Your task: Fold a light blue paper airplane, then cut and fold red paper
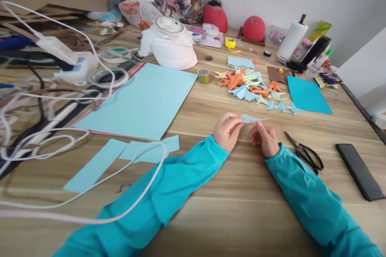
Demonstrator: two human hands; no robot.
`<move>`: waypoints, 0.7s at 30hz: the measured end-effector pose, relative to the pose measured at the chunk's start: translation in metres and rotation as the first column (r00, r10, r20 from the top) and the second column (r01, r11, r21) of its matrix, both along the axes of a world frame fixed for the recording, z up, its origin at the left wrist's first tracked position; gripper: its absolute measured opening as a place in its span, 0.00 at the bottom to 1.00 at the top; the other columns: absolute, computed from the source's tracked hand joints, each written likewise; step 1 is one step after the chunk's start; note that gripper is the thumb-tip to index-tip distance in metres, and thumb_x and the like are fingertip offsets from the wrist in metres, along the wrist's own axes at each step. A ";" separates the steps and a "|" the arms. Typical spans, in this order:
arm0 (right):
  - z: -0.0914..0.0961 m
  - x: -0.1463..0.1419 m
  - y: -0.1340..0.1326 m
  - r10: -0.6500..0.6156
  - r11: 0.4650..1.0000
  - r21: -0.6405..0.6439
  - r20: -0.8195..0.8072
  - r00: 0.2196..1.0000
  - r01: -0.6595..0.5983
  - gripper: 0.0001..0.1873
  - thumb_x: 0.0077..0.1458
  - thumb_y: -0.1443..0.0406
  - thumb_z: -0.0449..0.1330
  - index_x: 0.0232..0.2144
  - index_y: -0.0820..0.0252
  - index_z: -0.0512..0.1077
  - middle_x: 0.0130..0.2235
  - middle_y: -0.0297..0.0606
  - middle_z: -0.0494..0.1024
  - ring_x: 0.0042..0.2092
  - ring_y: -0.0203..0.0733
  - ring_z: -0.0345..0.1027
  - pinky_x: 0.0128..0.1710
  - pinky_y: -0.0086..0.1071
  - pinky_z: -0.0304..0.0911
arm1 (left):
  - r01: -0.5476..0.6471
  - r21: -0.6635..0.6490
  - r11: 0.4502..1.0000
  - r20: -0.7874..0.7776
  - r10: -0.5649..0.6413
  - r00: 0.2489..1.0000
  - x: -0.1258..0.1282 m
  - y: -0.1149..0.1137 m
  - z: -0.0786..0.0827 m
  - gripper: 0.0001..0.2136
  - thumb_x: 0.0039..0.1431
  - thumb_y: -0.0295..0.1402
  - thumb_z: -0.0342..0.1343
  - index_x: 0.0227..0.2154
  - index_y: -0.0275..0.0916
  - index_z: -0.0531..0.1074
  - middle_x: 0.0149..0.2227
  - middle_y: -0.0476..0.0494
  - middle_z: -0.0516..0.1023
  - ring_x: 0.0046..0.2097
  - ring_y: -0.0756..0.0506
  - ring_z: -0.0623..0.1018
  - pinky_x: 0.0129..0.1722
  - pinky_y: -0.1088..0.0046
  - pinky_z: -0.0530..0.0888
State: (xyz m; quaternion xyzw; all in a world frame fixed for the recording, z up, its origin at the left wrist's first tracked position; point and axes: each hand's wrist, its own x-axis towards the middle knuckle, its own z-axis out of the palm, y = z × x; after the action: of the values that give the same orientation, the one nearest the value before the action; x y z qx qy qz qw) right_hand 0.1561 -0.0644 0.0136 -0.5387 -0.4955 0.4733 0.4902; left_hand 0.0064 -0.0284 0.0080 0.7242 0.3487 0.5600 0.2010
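My left hand [226,131] pinches the wide end of a small light blue folded paper [249,119] just above the table. Its narrow point reaches to the right. At that pointed end is my right hand [265,138], fingers curled and the thumb against the paper's lower edge. Beyond both hands lies a pile of folded paper cranes [238,82] in orange, pale green, yellow and blue. Black-handled scissors [306,153] rest on the table beside my right sleeve.
Left of my hands are a large light blue sheet [141,100] and cut paper strips [95,165]. A white cable [150,176] loops over my left sleeve. A thread spool [203,76], bright blue paper [309,94] and a black phone [360,172] lie around the work area.
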 end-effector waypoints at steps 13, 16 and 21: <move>-0.002 0.000 0.004 -0.157 0.978 0.128 -0.080 0.984 0.167 0.16 0.44 0.55 0.63 0.33 0.60 0.72 0.31 0.36 0.77 0.30 0.38 0.68 0.27 0.29 0.63 | 0.413 -0.632 0.655 0.566 0.027 0.824 0.005 0.014 0.002 0.13 0.35 0.37 0.64 0.23 0.34 0.72 0.17 0.51 0.73 0.21 0.51 0.72 0.24 0.73 0.71; -0.004 0.001 0.004 -0.089 0.994 0.056 -0.091 0.992 0.094 0.15 0.41 0.56 0.65 0.29 0.62 0.74 0.26 0.34 0.77 0.27 0.39 0.68 0.26 0.30 0.62 | 0.444 -0.624 0.643 0.565 -0.021 0.825 0.006 0.012 0.004 0.12 0.35 0.36 0.64 0.22 0.34 0.72 0.16 0.51 0.73 0.20 0.51 0.72 0.23 0.73 0.71; -0.008 0.005 0.005 -0.123 0.990 0.051 -0.167 0.978 0.133 0.12 0.41 0.58 0.66 0.27 0.61 0.76 0.27 0.34 0.78 0.27 0.38 0.69 0.26 0.30 0.62 | 0.513 -0.616 0.597 0.618 -0.038 0.786 0.006 0.012 0.002 0.11 0.38 0.37 0.63 0.23 0.35 0.73 0.18 0.51 0.74 0.20 0.50 0.72 0.22 0.73 0.71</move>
State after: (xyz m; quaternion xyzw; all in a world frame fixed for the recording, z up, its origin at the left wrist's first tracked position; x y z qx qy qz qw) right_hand 0.1613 -0.0595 0.0052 -0.5136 -0.4322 0.4677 0.5750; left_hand 0.0122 -0.0164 0.0095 0.4271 0.3547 0.5017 0.6634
